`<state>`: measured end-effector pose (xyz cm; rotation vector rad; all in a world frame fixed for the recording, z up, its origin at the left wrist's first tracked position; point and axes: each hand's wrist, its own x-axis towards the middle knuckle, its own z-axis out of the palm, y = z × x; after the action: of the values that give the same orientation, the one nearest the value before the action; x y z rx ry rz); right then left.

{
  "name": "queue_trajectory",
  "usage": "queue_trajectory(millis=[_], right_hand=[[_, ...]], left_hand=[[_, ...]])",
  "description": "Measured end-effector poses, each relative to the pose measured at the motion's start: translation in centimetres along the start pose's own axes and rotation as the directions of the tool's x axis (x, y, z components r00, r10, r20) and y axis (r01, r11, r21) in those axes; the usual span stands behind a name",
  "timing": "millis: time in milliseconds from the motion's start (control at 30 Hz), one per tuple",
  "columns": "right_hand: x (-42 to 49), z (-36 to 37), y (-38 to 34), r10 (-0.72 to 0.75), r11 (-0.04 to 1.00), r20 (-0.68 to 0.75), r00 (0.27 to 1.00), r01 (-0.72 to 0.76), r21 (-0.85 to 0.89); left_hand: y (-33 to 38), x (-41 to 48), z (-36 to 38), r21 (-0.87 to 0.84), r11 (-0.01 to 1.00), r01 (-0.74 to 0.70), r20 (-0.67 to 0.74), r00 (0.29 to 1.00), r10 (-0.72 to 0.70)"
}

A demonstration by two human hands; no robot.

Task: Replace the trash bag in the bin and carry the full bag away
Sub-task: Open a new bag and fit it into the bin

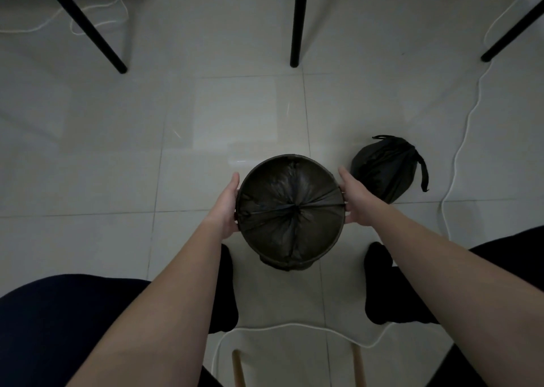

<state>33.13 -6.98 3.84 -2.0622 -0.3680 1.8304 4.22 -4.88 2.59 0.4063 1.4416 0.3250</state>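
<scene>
Bin (284, 264): round, dark, upright on the tiled floor (206, 115), lower centre of frame, mouth facing the camera. Lined with a dark trash bag (282, 198); folds gathered toward the middle, film reaching the rim.

Left hand (228, 207): flat against the left side of the rim, fingers extended, not curled. Right hand (357, 201): flat against the right side of the rim, fingers extended, thumb low at the edge. Bin held between both palms.

Full bag (382, 171): black, tied at the top, on the floor just right of the bin, directly beyond the right hand. Contact with that hand not discernible. Loose tie end drooping on its right side.

Clearances:
- Open floor above the bin, up to the black furniture legs (297, 21) across the top of frame.
- White cable (465, 127) running down the right side of frame, passing near the full bag, then looping across the bottom.
- Feet (379, 283) in dark socks close on either side, just below the bin.
- Two light wooden legs (238, 369) at the bottom edge.
</scene>
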Motion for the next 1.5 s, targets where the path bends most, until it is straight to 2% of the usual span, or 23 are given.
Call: queue_trajectory(millis=[233,533,600,633,667,700,733,767,800,833,900,967,1067,1167,1267,1367,1500], right_hand=[[-0.3,0.0,0.4,-0.017,1.0,0.004,1.0,0.017,0.006],[-0.3,0.3,1.1,-0.016,0.996,0.059,0.998,0.011,0.089],[-0.9,0.5,1.0,-0.086,0.995,-0.019,0.996,0.087,0.052],[-0.8,0.5,1.2,-0.206,0.977,-0.113,0.972,0.2,-0.069],[-0.7,0.4,1.4,-0.38,0.906,-0.219,0.899,0.314,-0.284],[-0.5,0.2,1.6,-0.57,0.762,-0.259,0.779,0.384,-0.521],[-0.6,0.2,1.8,-0.716,0.588,-0.211,0.666,0.411,-0.697],[-0.8,0.4,2.0,-0.799,0.434,-0.119,0.59,0.428,-0.793],[-1.1,0.6,2.2,-0.84,0.299,-0.013,0.542,0.443,-0.845],[-1.4,0.9,2.4,-0.852,0.169,0.1,0.514,0.45,-0.877],[-1.5,1.7,3.1,-0.809,-0.081,0.31,0.5,0.427,-0.901],[-1.0,2.3,4.3,-0.724,-0.289,0.453,0.52,0.367,-0.884],[0.2,2.6,5.8,-0.597,-0.415,0.49,0.635,0.279,-0.866],[1.5,2.6,6.4,-0.488,-0.43,0.434,0.757,0.224,-0.875],[2.2,3.2,6.3,-0.37,-0.449,0.378,0.848,0.193,-0.873],[3.3,3.9,6.3,-0.308,-0.455,0.324,0.895,0.16,-0.876],[4.3,4.7,5.9,-0.254,-0.443,0.301,0.919,0.166,-0.881]], left_hand=[[-0.3,0.0,0.6,0.023,1.0,-0.011,0.02,1.0,0.011],[-1.4,1.3,-0.3,-0.073,0.997,-0.025,0.16,0.986,0.037],[-1.2,0.9,0.3,0.011,0.992,-0.125,0.053,0.991,0.124],[-1.0,0.9,0.6,0.148,0.965,-0.215,-0.04,0.974,0.223],[-0.9,0.9,0.6,0.347,0.893,-0.287,-0.17,0.917,0.361],[-0.7,0.7,0.7,0.547,0.773,-0.321,-0.249,0.819,0.516],[-0.5,0.5,0.8,0.695,0.636,-0.335,-0.258,0.709,0.656],[-0.5,0.2,1.1,0.798,0.489,-0.352,-0.193,0.62,0.76],[-0.4,-0.3,1.5,0.871,0.337,-0.358,-0.076,0.58,0.811],[-0.6,-0.5,2.0,0.919,0.182,-0.348,0.06,0.582,0.811],[-1.7,-0.9,3.0,0.953,-0.105,-0.284,0.271,0.644,0.716],[-3.2,-1.3,3.6,0.93,-0.298,-0.215,0.358,0.715,0.601],[-4.9,-0.7,3.8,0.894,-0.421,-0.151,0.361,0.799,0.48],[-5.3,0.4,3.3,0.89,-0.448,-0.077,0.277,0.874,0.4],[-5.3,1.5,3.3,0.859,-0.512,-0.032,0.241,0.906,0.347],[-4.8,2.7,3.6,0.839,-0.545,-0.014,0.223,0.921,0.32],[-4.5,3.8,3.8,0.82,-0.573,0.013,0.176,0.946,0.273]])
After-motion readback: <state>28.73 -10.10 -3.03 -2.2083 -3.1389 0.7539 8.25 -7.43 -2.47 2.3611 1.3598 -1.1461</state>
